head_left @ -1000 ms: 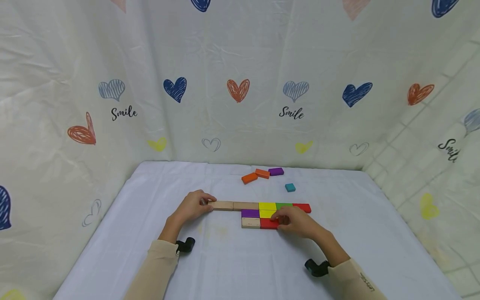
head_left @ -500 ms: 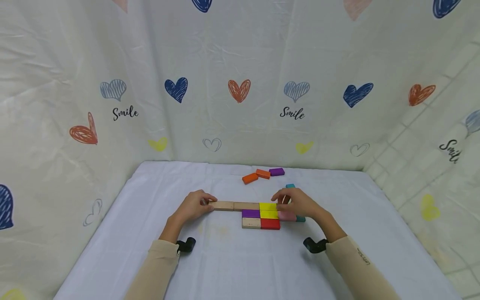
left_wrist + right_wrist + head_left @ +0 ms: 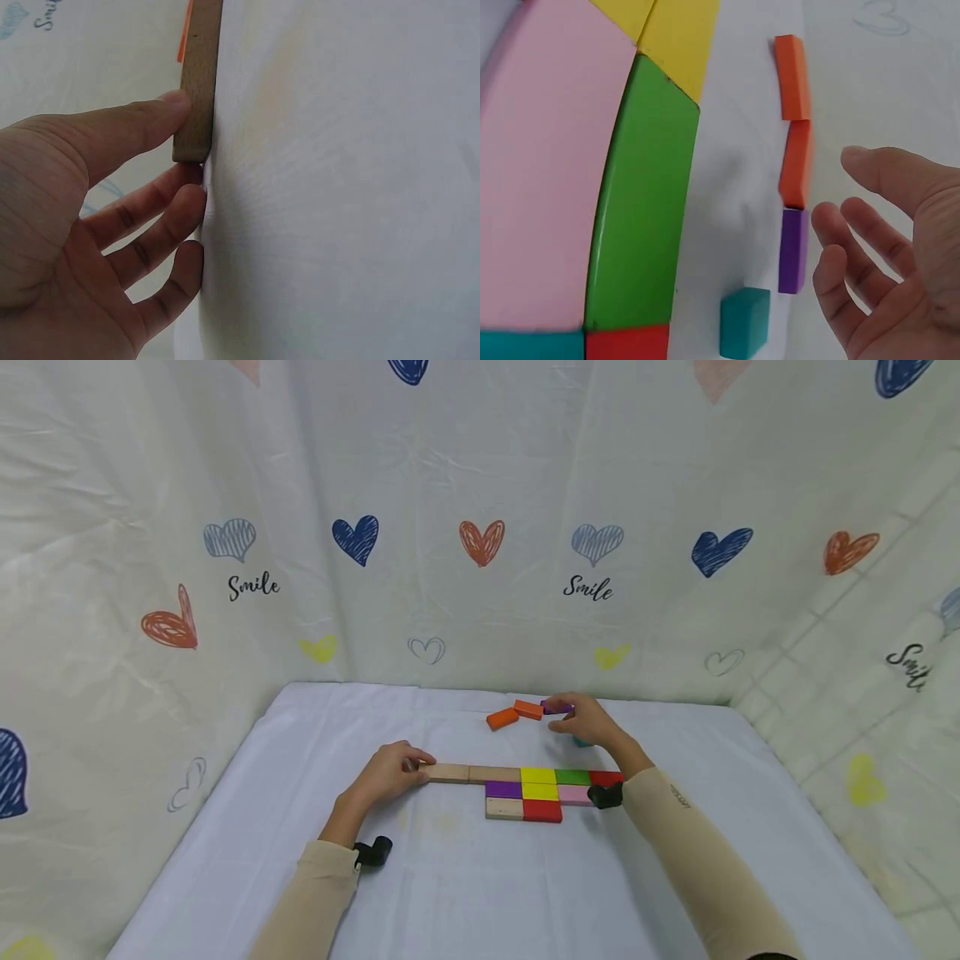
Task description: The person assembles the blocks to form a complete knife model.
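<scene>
My left hand (image 3: pixel 388 775) pinches the left end of a plain wooden block (image 3: pixel 448 773) in the back row; its thumb lies against that block's side in the left wrist view. My right hand (image 3: pixel 588 720) hovers by a purple block (image 3: pixel 793 251) at the back, fingers spread and slightly bent, holding nothing. Nearby lie two orange blocks (image 3: pixel 502 718) and a small teal block (image 3: pixel 744 322), partly hidden by the hand in the head view. Flat rows join wooden, yellow (image 3: pixel 538 775), green (image 3: pixel 645 195), red (image 3: pixel 542 811), pink (image 3: pixel 551 165) and purple blocks.
A white cloth (image 3: pixel 450 885) covers the table. Behind it hangs a pale curtain (image 3: pixel 420 468) printed with hearts. A black wrist camera (image 3: pixel 606 796) on my right arm hides the right end of the block rows in the head view.
My right hand has left the front row of blocks and moved back over the layout to the loose purple block. The left hand stays at the wooden block's end.
</scene>
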Demonstrator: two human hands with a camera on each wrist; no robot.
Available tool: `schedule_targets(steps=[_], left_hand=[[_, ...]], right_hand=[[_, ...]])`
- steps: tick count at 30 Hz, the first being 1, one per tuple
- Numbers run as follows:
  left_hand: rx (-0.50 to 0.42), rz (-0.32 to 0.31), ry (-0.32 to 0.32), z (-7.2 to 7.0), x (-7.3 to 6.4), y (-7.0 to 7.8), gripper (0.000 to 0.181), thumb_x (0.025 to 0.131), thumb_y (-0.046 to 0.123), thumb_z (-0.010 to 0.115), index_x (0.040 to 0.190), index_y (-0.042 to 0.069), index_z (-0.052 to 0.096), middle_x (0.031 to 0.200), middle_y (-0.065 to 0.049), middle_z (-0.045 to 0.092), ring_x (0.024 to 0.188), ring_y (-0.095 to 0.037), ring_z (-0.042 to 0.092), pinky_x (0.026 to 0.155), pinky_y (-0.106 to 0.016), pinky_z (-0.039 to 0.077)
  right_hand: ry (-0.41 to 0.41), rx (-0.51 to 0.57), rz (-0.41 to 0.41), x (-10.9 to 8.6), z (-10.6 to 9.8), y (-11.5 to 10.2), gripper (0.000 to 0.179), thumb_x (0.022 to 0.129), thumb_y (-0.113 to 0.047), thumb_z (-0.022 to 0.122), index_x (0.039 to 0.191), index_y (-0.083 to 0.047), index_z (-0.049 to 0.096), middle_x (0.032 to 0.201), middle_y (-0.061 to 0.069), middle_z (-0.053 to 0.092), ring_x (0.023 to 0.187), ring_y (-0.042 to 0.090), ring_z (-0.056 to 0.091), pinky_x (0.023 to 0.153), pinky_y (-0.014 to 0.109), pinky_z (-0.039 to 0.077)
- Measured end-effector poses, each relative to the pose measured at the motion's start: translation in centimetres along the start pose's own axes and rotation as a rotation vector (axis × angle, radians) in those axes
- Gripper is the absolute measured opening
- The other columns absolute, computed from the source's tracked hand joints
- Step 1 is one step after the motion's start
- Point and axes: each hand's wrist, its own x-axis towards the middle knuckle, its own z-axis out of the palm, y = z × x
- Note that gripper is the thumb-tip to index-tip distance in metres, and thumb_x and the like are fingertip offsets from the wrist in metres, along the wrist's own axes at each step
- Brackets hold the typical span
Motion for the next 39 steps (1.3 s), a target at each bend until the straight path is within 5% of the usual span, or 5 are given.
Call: schedule_targets(steps=[12,17,24,35,39], left_hand=[[-0.018,0.001,0.004,0.0,-0.1,0.2,0.024,0.088,0.016,0.081,0.112,0.021,0.079,0.097,0.001,0.066,0.081,-0.014,0.056,0.072,-0.031,0.047],[-0.009,0.0,0.004,0.0,-0.2,0.2,0.025,0.088,0.016,0.081,0.112,0.021,0.079,0.096,0.002,0.066,0.082,-0.013,0.056,0.072,-0.031,0.047],[-0.009,0.021,0.008,0.3,-0.2,0.1,0.025,0.088,0.016,0.081,0.112,0.022,0.079,0.095,0.002,0.066,0.081,-0.013,0.057,0.073,-0.031,0.048],[-0.003,0.009,0.018,0.3,-0.1,0.0,0.025,0.088,0.016,0.081,0.111,0.023,0.079,0.093,0.004,0.065,0.08,-0.013,0.056,0.072,-0.031,0.047],[-0.002,0.013,0.019,0.2,-0.1,0.0,0.025,0.087,0.015,0.081,0.111,0.021,0.079,0.093,0.003,0.065,0.08,-0.013,0.056,0.071,-0.031,0.047]], right_hand=[[-0.062,-0.047,0.073,2.6,1.7,0.4,0.064,0.094,-0.018,0.074,0.153,-0.015,0.048,0.157,0.018,0.045,0.142,0.041,0.041,0.117,0.063,0.032],[-0.054,-0.056,0.077,3.3,2.4,0.1,0.061,0.094,-0.014,0.073,0.151,-0.014,0.051,0.153,0.019,0.048,0.134,0.04,0.046,0.115,0.06,0.037],[-0.009,-0.066,0.065,3.6,3.2,0.2,0.052,0.093,-0.006,0.072,0.143,-0.01,0.059,0.122,0.018,0.059,0.104,0.031,0.052,0.091,0.044,0.049],[-0.031,-0.144,0.046,3.2,2.7,0.2,0.046,0.095,-0.007,0.068,0.14,-0.014,0.063,0.131,0.017,0.058,0.11,0.032,0.05,0.1,0.049,0.047],[-0.052,-0.127,0.026,2.6,1.9,-0.1,0.049,0.093,-0.005,0.067,0.141,-0.014,0.062,0.134,0.019,0.055,0.11,0.033,0.052,0.091,0.044,0.052]])
